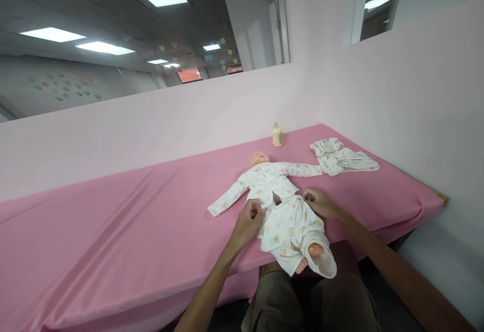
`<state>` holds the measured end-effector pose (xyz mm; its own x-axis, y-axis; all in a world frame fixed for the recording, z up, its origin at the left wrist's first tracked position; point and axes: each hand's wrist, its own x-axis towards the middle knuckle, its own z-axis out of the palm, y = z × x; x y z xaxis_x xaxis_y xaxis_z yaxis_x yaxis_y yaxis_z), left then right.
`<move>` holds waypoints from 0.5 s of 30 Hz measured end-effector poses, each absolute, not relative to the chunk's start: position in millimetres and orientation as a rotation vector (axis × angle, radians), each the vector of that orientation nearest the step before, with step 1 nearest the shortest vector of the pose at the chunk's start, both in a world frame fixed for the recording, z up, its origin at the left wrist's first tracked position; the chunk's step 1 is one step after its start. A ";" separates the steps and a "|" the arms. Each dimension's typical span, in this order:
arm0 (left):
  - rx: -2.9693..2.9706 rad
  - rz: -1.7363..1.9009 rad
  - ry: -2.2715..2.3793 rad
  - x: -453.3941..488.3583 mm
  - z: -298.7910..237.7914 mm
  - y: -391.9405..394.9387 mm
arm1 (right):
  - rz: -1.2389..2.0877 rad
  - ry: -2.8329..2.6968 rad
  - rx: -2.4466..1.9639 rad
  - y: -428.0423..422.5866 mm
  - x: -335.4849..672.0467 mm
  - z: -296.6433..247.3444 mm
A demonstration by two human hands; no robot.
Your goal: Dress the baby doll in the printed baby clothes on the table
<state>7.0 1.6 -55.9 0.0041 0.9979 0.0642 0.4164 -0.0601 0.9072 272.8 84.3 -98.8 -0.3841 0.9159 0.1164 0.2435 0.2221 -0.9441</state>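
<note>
I see the baby doll (278, 206) lying on its back on the pink-covered table (113, 231), head toward twelve o'clock. My left hand (249, 218) pinches the printed trousers (291, 228) at the waist at nine o'clock; my right hand (319, 202) grips them at three. A bottle (278, 135) and spare baby clothes (340, 158) sit beyond.

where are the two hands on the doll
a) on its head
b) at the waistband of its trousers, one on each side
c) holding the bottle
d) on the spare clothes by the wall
b: the left hand and right hand pinch the trousers at the doll waist, one each side.
</note>
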 end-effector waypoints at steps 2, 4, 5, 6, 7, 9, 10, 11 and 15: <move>1.584 0.943 1.389 -2.9 -54.8 -6.7 | 1.318 -1.728 -0.993 86.1 279.7 -90.5; 1.603 0.818 1.292 -11.0 -55.0 -13.0 | 1.351 -1.695 -0.963 85.3 280.7 -79.0; 1.605 0.755 1.258 -13.7 -55.5 -15.0 | 1.359 -1.720 -0.959 83.4 278.0 -72.3; 1.605 0.709 1.234 -15.4 -56.1 -16.1 | 1.358 -1.773 -0.955 80.8 273.2 -65.3; 1.604 0.684 1.220 -16.2 -56.6 -16.3 | 1.341 -1.845 -0.949 77.9 266.6 -58.0; 1.609 0.687 1.223 -16.1 -57.6 -14.4 | 1.261 -2.017 -0.937 73.5 250.7 -44.2; 1.616 0.703 1.225 -15.8 -58.1 -12.6 | 1.209 -2.104 -0.943 73.1 242.8 -38.3; 1.617 0.726 1.233 -15.5 -58.9 -10.5 | 1.158 -2.177 -0.960 74.2 235.6 -33.5; 1.548 0.936 1.382 -13.0 -64.1 -3.1 | 0.967 -2.264 -1.030 90.7 219.8 -29.2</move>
